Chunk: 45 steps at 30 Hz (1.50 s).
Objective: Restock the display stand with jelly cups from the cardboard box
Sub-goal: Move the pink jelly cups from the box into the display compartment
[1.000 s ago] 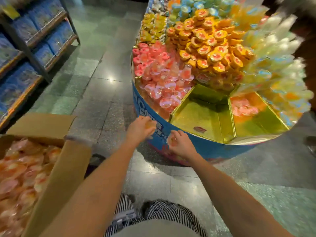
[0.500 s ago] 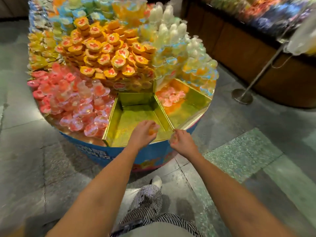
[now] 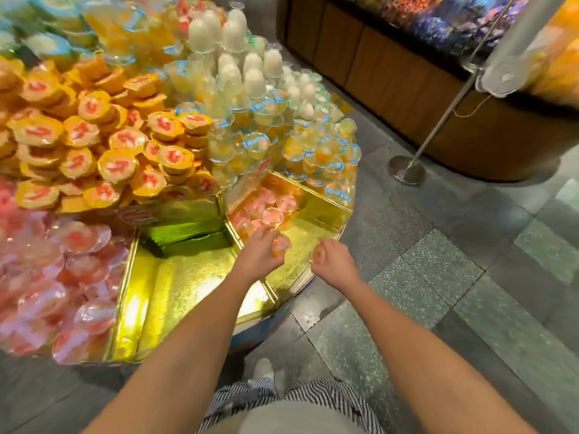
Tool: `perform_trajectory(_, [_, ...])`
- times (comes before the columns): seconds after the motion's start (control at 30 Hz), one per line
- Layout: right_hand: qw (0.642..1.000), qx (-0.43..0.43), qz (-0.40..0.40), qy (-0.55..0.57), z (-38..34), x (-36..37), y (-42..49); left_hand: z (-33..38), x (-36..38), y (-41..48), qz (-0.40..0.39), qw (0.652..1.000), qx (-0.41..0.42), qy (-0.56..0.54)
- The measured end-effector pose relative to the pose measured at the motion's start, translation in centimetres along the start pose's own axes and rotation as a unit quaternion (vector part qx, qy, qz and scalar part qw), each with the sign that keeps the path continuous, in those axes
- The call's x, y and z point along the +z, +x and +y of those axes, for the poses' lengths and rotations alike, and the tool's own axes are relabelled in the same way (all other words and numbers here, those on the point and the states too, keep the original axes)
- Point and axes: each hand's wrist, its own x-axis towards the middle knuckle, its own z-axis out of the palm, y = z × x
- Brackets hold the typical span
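**Spotter:** The display stand (image 3: 272,324) curves round in front of you, and its outer edge passes under your wrists. To your right there is grey tiled floor (image 3: 438,277). A metal post (image 3: 406,173) stands on it, well apart from the stand and near a wooden counter (image 3: 391,76).

**Checker:** And the compartments?

**Spotter:** Two gold wedges lie nearest you. The middle wedge (image 3: 188,277) shows its shiny gold floor. The right wedge (image 3: 300,233) holds a small cluster of pink-lidded cups (image 3: 269,208) at its narrow inner end. Left of the middle wedge is a heap of pink cups (image 3: 78,277). Behind it are orange cups (image 3: 109,145), and further round are clear yellow cups (image 3: 313,151), piled high.

**Checker:** What are your hands doing?

**Spotter:** Your left hand (image 3: 260,255) is over the gold divider between the two wedges. Its fingers are curled round a jelly cup (image 3: 281,245) that sticks out toward the right wedge, close to the cluster. Your right hand (image 3: 333,264) is at the right wedge's outer rim, closed round a second jelly cup (image 3: 319,255). Only that cup's pinkish top peeks out. Both are blurred, so you cannot tell whether either cup touches the gold.
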Motion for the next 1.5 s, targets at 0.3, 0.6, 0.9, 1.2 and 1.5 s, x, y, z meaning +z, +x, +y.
perform_trajectory(0.3, [0.999,0.017,-0.047,0.003,2.2,-1.8,8.6,0.0,1.8,7.6,-0.053,0.997,-0.042,0.036])
perform_trajectory(0.6, [0.982,-0.093,-0.144,-0.076,3.6,-4.3,19.7,0.4,4.1,13.1,-0.024,0.985,-0.146,0.083])
perform_trajectory(0.9, [0.926,-0.244,-0.229,-0.173,4.7,-2.7,26.7,1.8,7.5,15.8,0.008,0.96,-0.279,0.017])
perform_trajectory(1.2, [0.88,-0.33,-0.246,-0.239,6.3,0.8,29.4,0.8,11.5,17.2,0.02,0.944,-0.325,0.044])
perform_trajectory(1.5, [0.87,-0.403,-0.161,-0.235,7.9,4.8,31.4,-0.6,16.2,19.7,0.02,0.948,-0.307,0.086])
